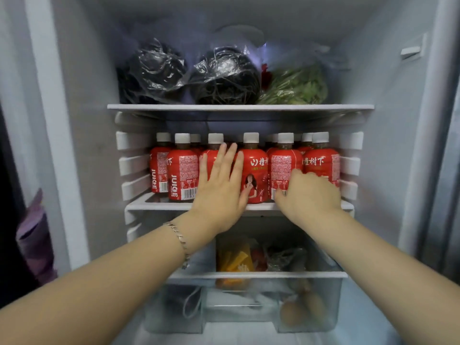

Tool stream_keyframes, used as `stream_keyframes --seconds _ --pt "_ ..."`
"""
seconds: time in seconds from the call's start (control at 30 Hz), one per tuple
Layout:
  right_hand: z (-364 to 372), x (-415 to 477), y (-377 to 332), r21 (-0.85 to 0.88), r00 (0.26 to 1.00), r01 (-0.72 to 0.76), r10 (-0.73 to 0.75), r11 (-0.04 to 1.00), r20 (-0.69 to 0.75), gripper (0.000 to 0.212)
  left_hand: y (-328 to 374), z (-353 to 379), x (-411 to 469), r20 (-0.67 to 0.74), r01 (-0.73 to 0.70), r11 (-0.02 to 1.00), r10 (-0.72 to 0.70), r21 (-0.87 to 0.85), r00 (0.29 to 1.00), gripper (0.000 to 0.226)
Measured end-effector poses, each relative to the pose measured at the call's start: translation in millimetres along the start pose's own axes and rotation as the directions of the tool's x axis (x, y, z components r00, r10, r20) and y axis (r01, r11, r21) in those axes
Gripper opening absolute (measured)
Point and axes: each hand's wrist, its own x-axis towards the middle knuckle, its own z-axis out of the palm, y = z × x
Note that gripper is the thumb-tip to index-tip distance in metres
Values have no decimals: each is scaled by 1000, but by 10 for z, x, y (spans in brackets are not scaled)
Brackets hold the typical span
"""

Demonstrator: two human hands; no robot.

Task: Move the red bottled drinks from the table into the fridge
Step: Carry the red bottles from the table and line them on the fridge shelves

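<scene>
My left hand (219,185) lies flat, fingers straight, against the front red bottles (254,165). My right hand (311,197) rests low on the rightmost ones; I cannot tell whether it grips. The bottles stand upright in rows on the fridge's middle shelf (159,206). Upper shelf (239,107): dark bagged produce (224,75) and bagged greens (298,85).

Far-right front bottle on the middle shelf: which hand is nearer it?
Right. The right hand covers the lower part of the far-right front bottle; the left hand lies flat against bottles near the row's middle, further left.
</scene>
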Motion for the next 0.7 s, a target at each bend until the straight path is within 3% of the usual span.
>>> stream_keyframes --seconds 0.07,0.13,0.23,0.33,0.47,0.57,0.6,0.7 --pt "-8 -106 -34 74 987 137 -143 988 80 27 -101 -146 -183 -95 -35 998 41 57 995 55" --pt "9 -223 -108 136 940 241 -266 961 215 25 -207 -320 -399 -81 -63 991 73 119 994 44" --pt "108 -423 -295 213 824 379 -433 901 365 25 -223 -652 -754 221 140 979 -171 147 960 18" --pt "150 -794 -523 287 679 533 -604 796 418 19 -218 -891 -1229 453 424 883 -468 201 759 24" --pt "202 -1461 -871 337 462 725 -787 601 409 12 -155 -1211 -2115 603 586 758 -618 287 504 27" --pt "59 -2205 -1177 402 240 835 -906 376 348 22 -76 -1683 -2964 585 700 589 -754 403 298 32" --pt "66 -2286 -1198 408 201 849 -920 335 337 25 -42 -1739 -3031 570 718 563 -772 408 281 31" --pt "-110 -3095 -1457 493 -59 865 -956 94 287 21 85 -2333 -3809 444 811 366 -883 456 149 27"
